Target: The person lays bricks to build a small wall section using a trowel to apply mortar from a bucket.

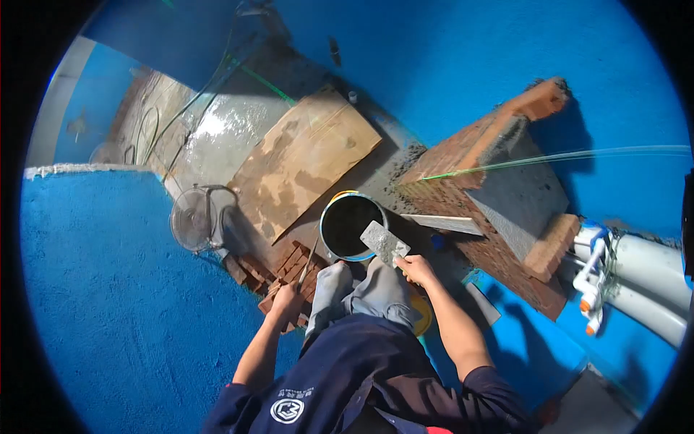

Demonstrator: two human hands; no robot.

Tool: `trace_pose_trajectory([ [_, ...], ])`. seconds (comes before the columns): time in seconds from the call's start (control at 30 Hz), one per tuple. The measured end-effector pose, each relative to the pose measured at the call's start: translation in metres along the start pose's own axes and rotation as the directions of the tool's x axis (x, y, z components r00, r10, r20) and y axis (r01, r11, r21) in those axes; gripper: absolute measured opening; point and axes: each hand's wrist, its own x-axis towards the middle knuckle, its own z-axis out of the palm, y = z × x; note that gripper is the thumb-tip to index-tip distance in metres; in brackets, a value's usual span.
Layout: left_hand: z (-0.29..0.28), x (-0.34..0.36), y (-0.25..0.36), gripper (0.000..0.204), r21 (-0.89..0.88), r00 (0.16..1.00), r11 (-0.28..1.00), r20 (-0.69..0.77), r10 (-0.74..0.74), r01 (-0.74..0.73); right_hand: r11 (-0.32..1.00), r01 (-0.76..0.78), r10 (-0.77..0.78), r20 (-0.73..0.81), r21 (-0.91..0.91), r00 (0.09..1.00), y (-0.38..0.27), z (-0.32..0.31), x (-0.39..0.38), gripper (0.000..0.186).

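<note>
My right hand (415, 268) is closed on a flat rectangular trowel (377, 236), whose grey plate carries a patch of wet mortar (389, 246). The trowel sits over the right edge of a round bucket (322, 233) with a dark inside, just in front of my legs. To the left, my left hand (287, 298) grips a thin stick-like tool (311, 259) slanting up toward the bucket; its full shape does not show. Loose red bricks (307, 269) lie stacked on the floor beside and beyond that hand.
A partly built brick structure (452, 152) with a grey rendered face stands at right, crossed by a green string (571, 155). White pipes (647, 271) run at far right. A stained plywood board (311, 155), a fan (192, 219) and a narrow plank (450, 223) surround the bucket.
</note>
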Motion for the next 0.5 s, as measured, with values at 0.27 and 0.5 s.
trace_pose_trajectory([
  [0.27,0.17,-0.072,-0.207,0.018,-0.185,0.922,0.905,0.006,-0.388,0.382,0.834,0.061,-0.043,0.046,-0.549,0.998,0.009,0.11,0.206,0.028],
  [0.5,0.245,-0.136,-0.212,0.018,-0.345,0.73,0.644,0.293,-0.617,0.683,0.798,0.096,-0.174,-0.074,-0.595,0.982,0.05,0.212,0.31,0.019],
])
